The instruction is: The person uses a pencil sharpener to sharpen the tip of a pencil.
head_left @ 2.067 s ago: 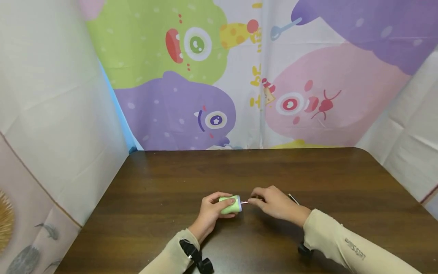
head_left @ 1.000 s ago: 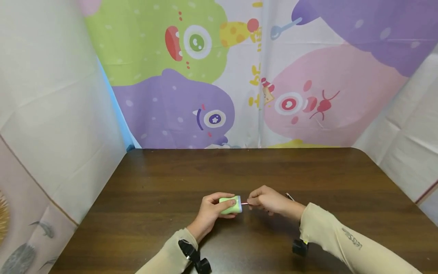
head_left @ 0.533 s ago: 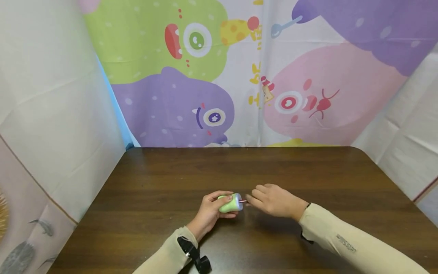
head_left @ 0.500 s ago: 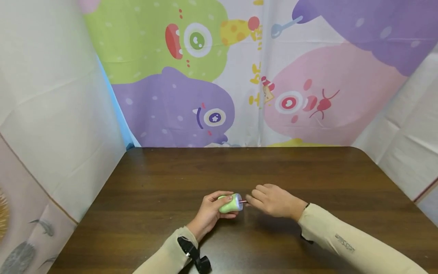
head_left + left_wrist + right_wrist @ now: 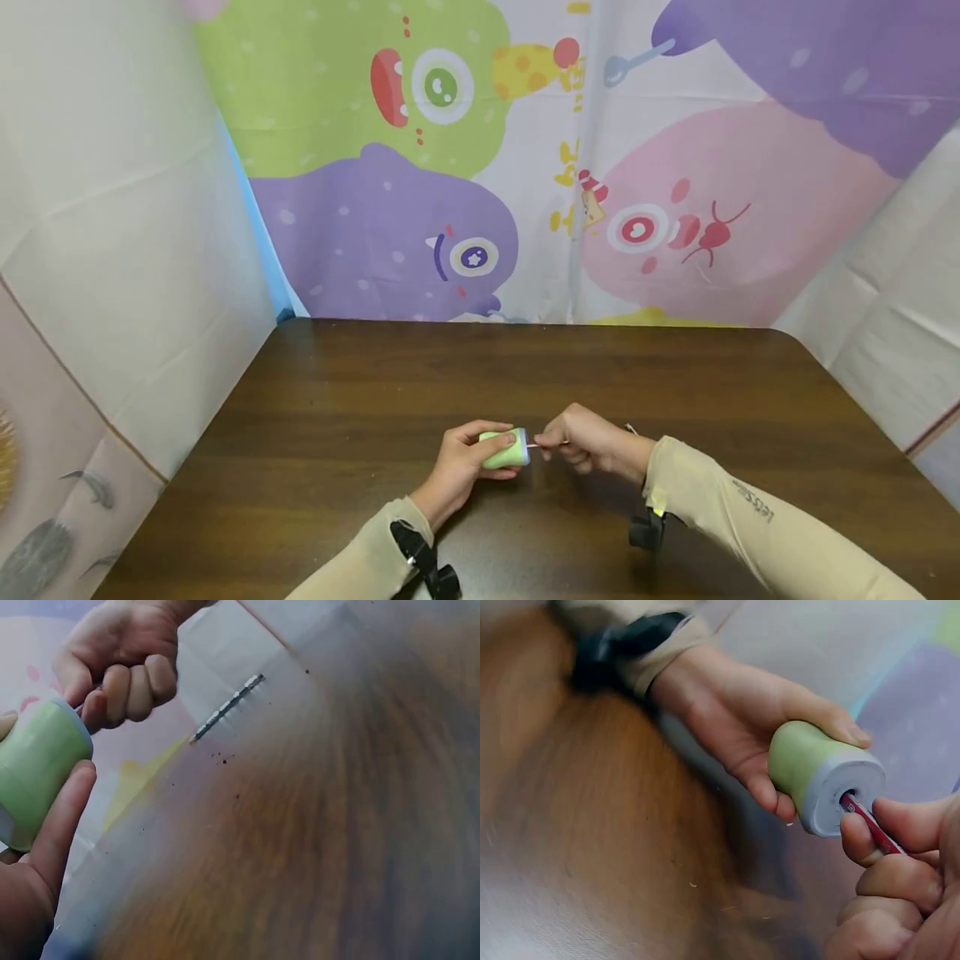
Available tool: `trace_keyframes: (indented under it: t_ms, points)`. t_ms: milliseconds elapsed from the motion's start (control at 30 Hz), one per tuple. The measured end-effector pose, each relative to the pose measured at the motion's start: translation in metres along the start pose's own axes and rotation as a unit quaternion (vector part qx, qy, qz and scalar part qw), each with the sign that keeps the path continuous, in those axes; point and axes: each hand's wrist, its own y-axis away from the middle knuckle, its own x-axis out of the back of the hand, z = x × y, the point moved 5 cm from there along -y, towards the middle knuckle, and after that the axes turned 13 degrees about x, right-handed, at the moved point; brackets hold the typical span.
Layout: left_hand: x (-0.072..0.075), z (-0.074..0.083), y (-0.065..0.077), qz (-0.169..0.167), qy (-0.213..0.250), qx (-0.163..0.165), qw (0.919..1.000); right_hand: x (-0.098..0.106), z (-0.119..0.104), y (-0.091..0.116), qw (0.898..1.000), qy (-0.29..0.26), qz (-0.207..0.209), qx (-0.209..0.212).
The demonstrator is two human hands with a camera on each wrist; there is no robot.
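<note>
My left hand (image 5: 457, 467) holds a pale green pencil sharpener (image 5: 501, 451) above the table, thumb on top. Its greyish end, with a round hole, faces right. A dark red pencil (image 5: 871, 825) sticks into that hole, its tip hidden inside. My right hand (image 5: 592, 440) pinches the pencil between thumb and curled forefinger, close to the opening. In the left wrist view, the right hand's other fingers are curled into the palm, and the sharpener (image 5: 45, 772) rests between left thumb and fingers.
A second pencil (image 5: 229, 707), dark with white markings, lies on the table beyond the right wrist. Dark specks (image 5: 224, 760) are scattered near it. The brown wooden table (image 5: 360, 392) ends at a cartoon-printed curtain (image 5: 390, 233), with pale cloth on both sides.
My right hand turns back and forth at the pencil; since half a second ago its wrist has rolled over, with the thumb now uppermost. The left hand keeps the sharpener nearly in place.
</note>
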Motion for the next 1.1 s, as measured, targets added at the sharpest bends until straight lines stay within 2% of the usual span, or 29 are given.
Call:
trace_keyframes:
  t_ms: [67,133,200,233,267,300,333,367,400,467,500,533,567,600,633,667,700,733,767,833,867,900,933,967,1000,1033,1067,1100]
  points:
    - [0.0,0.001,0.0,0.0,-0.015,-0.006,0.9999,0.0,0.006,0.0,0.997,-0.045,-0.015,-0.056]
    - [-0.001,0.002,-0.002,0.0,-0.024,-0.009,0.9997,0.002,0.006,0.0,0.998,-0.028,-0.029,-0.057]
    - [-0.001,0.001,-0.004,0.002,-0.024,-0.005,0.9997,0.006,0.0,0.0,0.997,0.064,-0.044,0.005]
    - [-0.002,0.0,-0.005,0.003,-0.022,-0.002,0.9997,0.008,-0.005,0.001,0.989,0.13,-0.047,0.05]
    - [-0.002,0.0,-0.006,0.005,-0.02,0.0,0.9998,0.01,-0.011,0.003,0.971,0.208,-0.051,0.102]
    - [-0.003,-0.001,-0.007,0.005,-0.017,0.002,0.9998,0.01,-0.019,0.006,0.941,0.29,-0.057,0.165]
    - [-0.003,-0.001,-0.007,0.005,-0.013,0.003,0.9999,0.008,-0.025,0.01,0.893,0.376,-0.067,0.239]
    - [-0.003,-0.002,-0.007,0.005,-0.008,0.006,0.9999,0.006,-0.031,0.015,0.827,0.458,-0.074,0.316]
    - [-0.003,-0.003,-0.007,0.004,-0.003,0.009,0.9999,0.002,-0.035,0.02,0.753,0.526,-0.078,0.388]
    - [-0.002,-0.003,-0.007,0.0,0.003,0.015,0.9999,-0.004,-0.038,0.033,0.599,0.616,-0.067,0.507]
    - [-0.002,-0.003,-0.006,-0.003,0.006,0.018,0.9998,-0.006,-0.037,0.038,0.529,0.641,-0.053,0.553]
    - [-0.002,-0.003,-0.006,-0.005,0.007,0.022,0.9997,-0.007,-0.036,0.041,0.473,0.657,-0.04,0.586]
    - [-0.001,-0.003,-0.006,-0.007,0.008,0.027,0.9996,-0.008,-0.035,0.043,0.439,0.661,-0.03,0.608]
    - [-0.001,-0.003,-0.005,-0.009,0.008,0.03,0.9995,-0.009,-0.033,0.044,0.424,0.658,-0.02,0.622]
    - [-0.001,-0.003,-0.005,-0.011,0.007,0.032,0.9994,-0.009,-0.032,0.045,0.422,0.649,-0.015,0.633]
    - [-0.001,-0.002,-0.004,-0.013,0.007,0.035,0.9993,-0.01,-0.03,0.044,0.428,0.636,-0.01,0.642]
    - [-0.001,-0.002,-0.004,-0.017,0.006,0.035,0.9992,-0.01,-0.029,0.044,0.444,0.617,-0.007,0.649]
    - [-0.001,-0.002,-0.003,-0.019,0.005,0.036,0.9992,-0.011,-0.028,0.042,0.466,0.594,-0.005,0.656]
    - [-0.001,-0.002,-0.003,-0.02,0.005,0.036,0.9991,-0.012,-0.026,0.041,0.495,0.568,-0.003,0.658]
    - [0.0,-0.002,-0.002,-0.018,0.006,0.036,0.9992,-0.013,-0.024,0.037,0.565,0.507,0.008,0.651]
    - [0.0,-0.002,-0.002,-0.017,0.007,0.035,0.9992,-0.014,-0.023,0.035,0.609,0.472,0.016,0.637]
    - [0.0,-0.002,-0.002,-0.014,0.007,0.033,0.9993,-0.014,-0.022,0.032,0.66,0.434,0.024,0.612]
    - [0.001,-0.003,-0.002,-0.01,0.006,0.032,0.9994,-0.013,-0.021,0.029,0.716,0.393,0.032,0.577]
    - [0.001,-0.003,-0.002,-0.007,0.005,0.03,0.9995,-0.012,-0.019,0.026,0.776,0.344,0.039,0.528]
    - [0.001,-0.003,-0.002,-0.003,0.004,0.028,0.9996,-0.01,-0.016,0.021,0.837,0.284,0.044,0.465]
    - [0.002,-0.003,-0.002,0.001,0.003,0.026,0.9997,-0.008,-0.012,0.017,0.895,0.21,0.044,0.392]
    - [0.002,-0.002,-0.002,0.005,0.001,0.024,0.9997,-0.007,-0.007,0.013,0.941,0.131,0.047,0.31]
    - [0.002,-0.002,-0.002,0.007,0.0,0.022,0.9997,-0.006,-0.002,0.01,0.971,0.052,0.049,0.23]
